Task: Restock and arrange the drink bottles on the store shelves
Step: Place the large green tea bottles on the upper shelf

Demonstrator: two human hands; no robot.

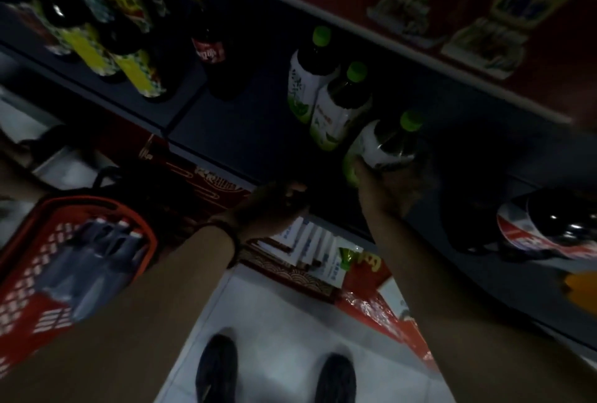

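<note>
Right hand (387,184) grips green-capped bottle (386,142) beside two others (336,115); left hand (274,205) too dark to tell.

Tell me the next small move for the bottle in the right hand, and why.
Probably seat the green-capped bottle on the dark shelf and let go. The right hand grips its lower body, and it lines up next to two matching bottles; whether its base rests on the shelf is too dark to tell.
</note>
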